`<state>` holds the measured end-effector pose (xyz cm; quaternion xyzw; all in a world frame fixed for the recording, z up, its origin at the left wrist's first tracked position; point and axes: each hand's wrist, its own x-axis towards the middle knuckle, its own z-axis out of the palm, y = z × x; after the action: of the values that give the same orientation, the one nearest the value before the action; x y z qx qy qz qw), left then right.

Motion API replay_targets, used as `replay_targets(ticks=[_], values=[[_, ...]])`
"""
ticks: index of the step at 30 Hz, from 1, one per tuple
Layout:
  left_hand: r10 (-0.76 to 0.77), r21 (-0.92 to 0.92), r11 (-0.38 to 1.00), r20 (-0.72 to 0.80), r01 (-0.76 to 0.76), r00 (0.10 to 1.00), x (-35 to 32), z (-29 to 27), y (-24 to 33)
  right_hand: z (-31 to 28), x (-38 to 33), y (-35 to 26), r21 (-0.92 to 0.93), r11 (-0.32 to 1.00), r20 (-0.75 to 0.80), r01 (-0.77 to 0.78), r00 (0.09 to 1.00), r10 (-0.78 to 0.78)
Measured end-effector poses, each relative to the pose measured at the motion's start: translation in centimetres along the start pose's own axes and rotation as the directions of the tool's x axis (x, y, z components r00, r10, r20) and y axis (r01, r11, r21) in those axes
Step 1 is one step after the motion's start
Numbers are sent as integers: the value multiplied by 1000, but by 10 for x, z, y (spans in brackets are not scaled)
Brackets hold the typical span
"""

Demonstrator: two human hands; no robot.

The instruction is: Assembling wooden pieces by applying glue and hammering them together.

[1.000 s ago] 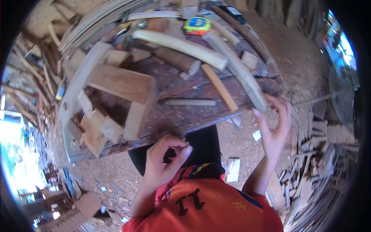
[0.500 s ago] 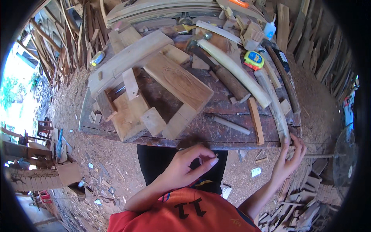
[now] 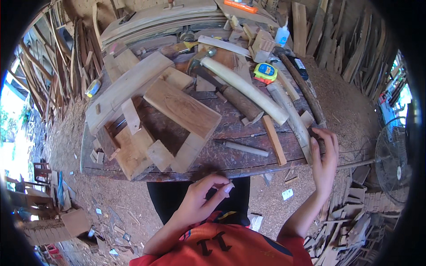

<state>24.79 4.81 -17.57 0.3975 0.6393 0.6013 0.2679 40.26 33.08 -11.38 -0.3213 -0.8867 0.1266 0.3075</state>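
My left hand (image 3: 205, 196) is at the bench's near edge, thumb and forefinger pinched together around something tiny, too small to name. My right hand (image 3: 326, 153) reaches over the right front corner, fingers stretched and slightly curled, with nothing visible in its grip. Its fingertips are beside a long greyish wooden stick (image 3: 290, 117) and a small wood block (image 3: 306, 118); contact cannot be made out. Left of that stick lie a narrow wooden strip (image 3: 274, 141) and a tool with a pale round handle (image 3: 246, 148). Joined boards (image 3: 183, 106) form an angular frame farther left.
The worn workbench (image 3: 239, 128) also carries a yellow tape measure (image 3: 266, 72), a hammer (image 3: 195, 62), a pale curved stick (image 3: 244, 88), a thick-handled blade tool (image 3: 242, 103) and a glue bottle (image 3: 282, 35). A standing fan (image 3: 395, 162) is at right. Wood scraps litter the floor.
My right hand has moved forward from the greyish stick's near end to beside it, by the small block. My left hand keeps its pinch. The whole view has shifted.
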Motion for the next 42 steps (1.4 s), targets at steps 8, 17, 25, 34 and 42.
replay_targets(ticks=[8,17,25,34,42], values=[[-89,-67,994,30,91,996,1,-2,5,-5,47,14,-17,998,237,66,970,-61],[-54,-58,997,0,54,999,2,2,3,-6,70,25,114,993,383,-33,924,-13],[-82,-48,995,29,84,996,2,-2,3,-4,77,16,54,998,374,-31,928,9],[-36,-42,998,33,37,999,0,-3,2,-1,76,5,-28,999,318,-19,948,27],[-9,-66,998,35,11,999,-1,-4,0,6,80,0,-70,998,294,-5,955,26]])
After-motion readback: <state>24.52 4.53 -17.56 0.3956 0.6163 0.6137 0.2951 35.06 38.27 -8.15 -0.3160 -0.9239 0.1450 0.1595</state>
